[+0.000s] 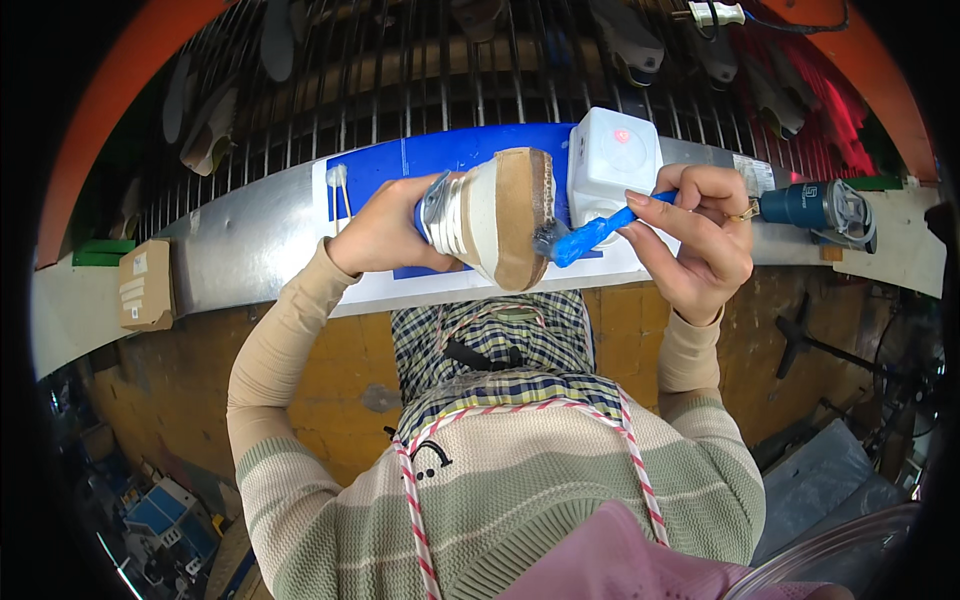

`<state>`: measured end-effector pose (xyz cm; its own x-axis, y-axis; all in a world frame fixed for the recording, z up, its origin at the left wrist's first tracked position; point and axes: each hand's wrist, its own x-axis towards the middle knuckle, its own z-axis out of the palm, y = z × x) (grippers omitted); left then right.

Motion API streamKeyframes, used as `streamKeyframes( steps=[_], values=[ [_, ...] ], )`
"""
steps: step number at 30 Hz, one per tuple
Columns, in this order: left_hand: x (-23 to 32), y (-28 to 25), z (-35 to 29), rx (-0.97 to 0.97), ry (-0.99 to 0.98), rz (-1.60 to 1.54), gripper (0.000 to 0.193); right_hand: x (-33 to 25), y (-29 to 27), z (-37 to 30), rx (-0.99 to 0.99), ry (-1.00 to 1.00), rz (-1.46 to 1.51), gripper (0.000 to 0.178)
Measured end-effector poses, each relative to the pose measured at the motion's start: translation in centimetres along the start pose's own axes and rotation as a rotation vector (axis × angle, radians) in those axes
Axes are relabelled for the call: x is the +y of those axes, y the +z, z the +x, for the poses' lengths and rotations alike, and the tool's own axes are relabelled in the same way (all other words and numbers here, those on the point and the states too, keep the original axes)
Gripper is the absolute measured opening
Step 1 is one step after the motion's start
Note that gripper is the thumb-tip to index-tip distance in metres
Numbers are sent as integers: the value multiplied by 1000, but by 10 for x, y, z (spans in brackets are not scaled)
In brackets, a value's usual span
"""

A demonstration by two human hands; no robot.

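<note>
Nearest lies a checked apron [500, 345] over a striped knit top. Above it, the left hand [385, 230] grips a shoe [495, 215] by its upper, sole turned toward the right hand [700, 240] — its long axis runs near upright in the picture. The right hand pinches a blue brush [590, 232], bristles touching the tan, rough-edged sole's rim. Just beyond sits a white cube-shaped socket box [615, 155] on the metal bench [240, 240]; farther off — wire racks [420, 70] with soles.
</note>
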<state>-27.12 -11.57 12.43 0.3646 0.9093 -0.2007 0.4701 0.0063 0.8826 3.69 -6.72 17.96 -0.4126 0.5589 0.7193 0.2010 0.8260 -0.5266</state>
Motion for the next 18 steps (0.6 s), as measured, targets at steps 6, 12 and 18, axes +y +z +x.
streamKeyframes(
  steps=[6,12,18],
  values=[
    [-1,3,-3,-128,-85,-93,71,-5,5,-1,-84,16,4,38],
    [-2,-15,-21,-89,-132,-147,66,8,1,-18,-74,314,115,24],
    [-20,-16,-35,77,-227,-75,82,42,-28,-75,-271,683,-482,14]
  ],
)
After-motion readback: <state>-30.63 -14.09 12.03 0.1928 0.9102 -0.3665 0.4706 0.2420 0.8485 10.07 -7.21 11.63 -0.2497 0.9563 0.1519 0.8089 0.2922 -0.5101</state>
